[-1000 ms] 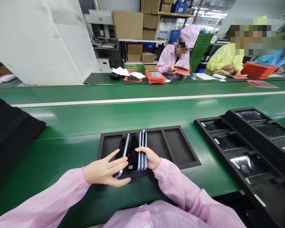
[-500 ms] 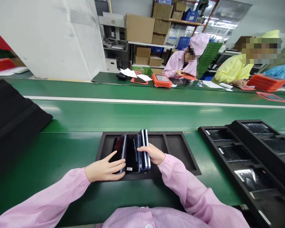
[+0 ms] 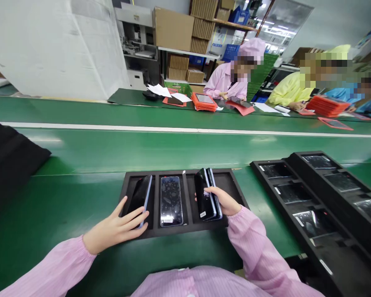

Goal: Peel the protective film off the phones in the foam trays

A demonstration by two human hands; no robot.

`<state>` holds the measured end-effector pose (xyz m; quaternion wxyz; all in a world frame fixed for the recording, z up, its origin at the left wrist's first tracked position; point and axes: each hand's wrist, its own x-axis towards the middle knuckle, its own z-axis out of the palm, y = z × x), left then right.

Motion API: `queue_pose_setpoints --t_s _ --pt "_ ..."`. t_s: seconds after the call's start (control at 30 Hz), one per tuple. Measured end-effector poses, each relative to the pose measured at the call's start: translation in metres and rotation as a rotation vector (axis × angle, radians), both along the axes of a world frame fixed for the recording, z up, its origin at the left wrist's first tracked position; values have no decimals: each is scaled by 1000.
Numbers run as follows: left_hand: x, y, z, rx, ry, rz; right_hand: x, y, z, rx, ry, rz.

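A black tray (image 3: 188,227) with several compartments lies on the green bench before me. My left hand (image 3: 119,231) grips a dark-screened smartphone (image 3: 139,194) by its edges, tilted over the leftmost compartment. One smartphone (image 3: 171,200) lies flat, screen up, in the compartment to its right, with a white label near its lower end. Further right, my right hand (image 3: 222,200) is closed round a pair of smartphones (image 3: 204,198), held together on a slant above the tray. Their bluish edges show; the fingers behind them are mostly hidden.
Two black trays (image 3: 299,214) holding screens stand at the right, overlapping. A black sheet (image 3: 12,165) lies at the left. Beyond the white strip (image 3: 173,129), co-workers in pink (image 3: 224,78) and yellow (image 3: 286,88) sit by stacks of orange-red frames (image 3: 204,102).
The right hand's phones have moved right, away from the left hand's phone. One phone from that bunch now lies flat in the second compartment. The left hand's phone has shifted slightly left.
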<state>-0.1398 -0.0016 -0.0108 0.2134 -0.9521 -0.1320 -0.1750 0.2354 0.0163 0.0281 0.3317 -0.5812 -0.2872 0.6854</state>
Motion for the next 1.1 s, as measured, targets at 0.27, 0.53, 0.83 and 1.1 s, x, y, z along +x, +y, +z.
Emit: queue_pose_setpoints --t_s 0.27,0.53,0.83,1.1 --pt "11 10 -3 -129 87 -56 -9 2 -20 68 -52 -30" --pt "-8 1 -24 -354 -71 28 21 -8 5 336 -420 -40" --pt "6 -3 -57 -603 -291 655 86 -11 -8 290 -739 -52" --pt "-36 -7 -85 -794 -482 1011 90 -27 -41 441 -849 -314"
